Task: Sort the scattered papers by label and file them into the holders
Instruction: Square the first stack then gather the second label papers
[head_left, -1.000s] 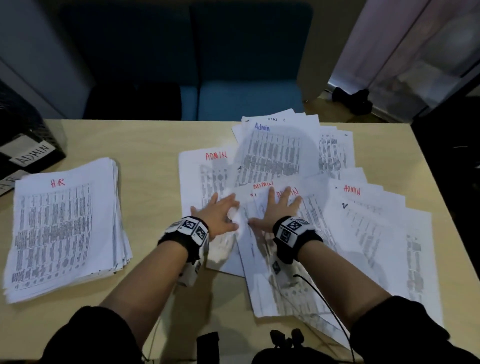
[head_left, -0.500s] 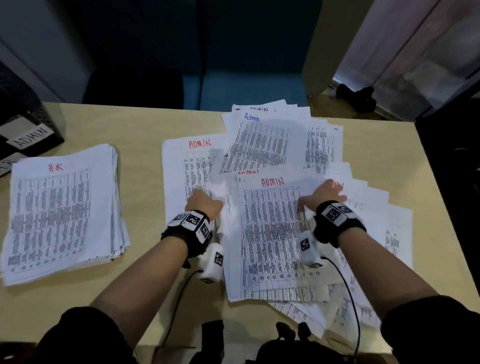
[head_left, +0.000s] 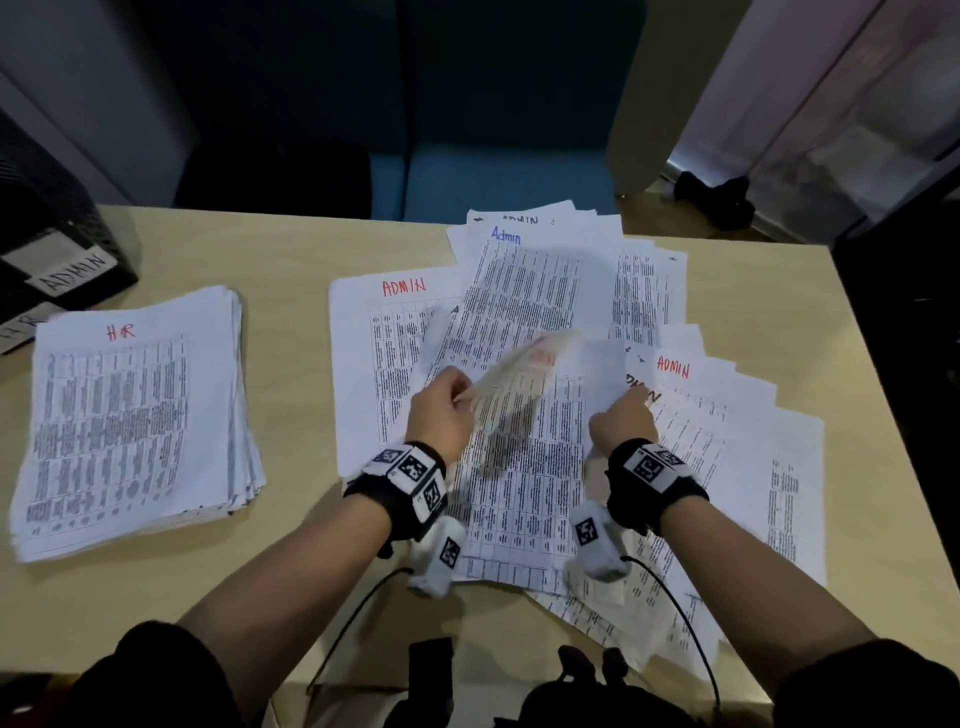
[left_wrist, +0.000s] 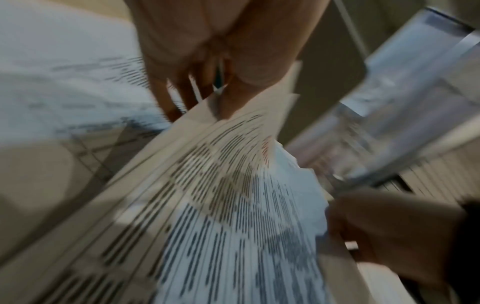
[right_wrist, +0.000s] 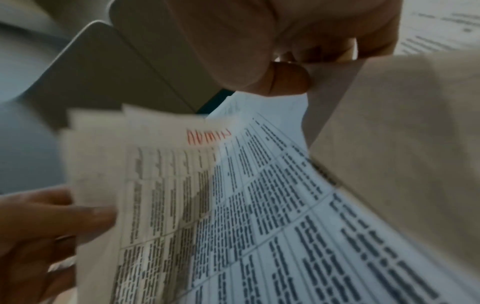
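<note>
Several white sheets marked ADMIN (head_left: 405, 322) lie fanned over the middle and right of the table. My left hand (head_left: 457, 397) pinches the left edge of a small bundle of ADMIN sheets (head_left: 524, 379) and holds that edge up, blurred by motion. In the left wrist view the thumb and fingers (left_wrist: 241, 67) close on the paper edge (left_wrist: 233, 127). My right hand (head_left: 631, 405) pinches the bundle's right edge, with its thumb (right_wrist: 288, 80) on the paper (right_wrist: 259, 205). A neat HR stack (head_left: 130, 415) lies at the left.
A black holder labelled ADMIN (head_left: 67, 260) stands at the far left edge, with an HR label (head_left: 21, 327) below it. Blue seats (head_left: 467, 176) stand behind the table (head_left: 291, 249). Wrist-camera cables (head_left: 353, 618) trail off the near edge.
Both hands went from lying flat on the pile to its sides. The left one has now lifted the left edge of the top ADMIN sheets; the right one pinches the right edge.
</note>
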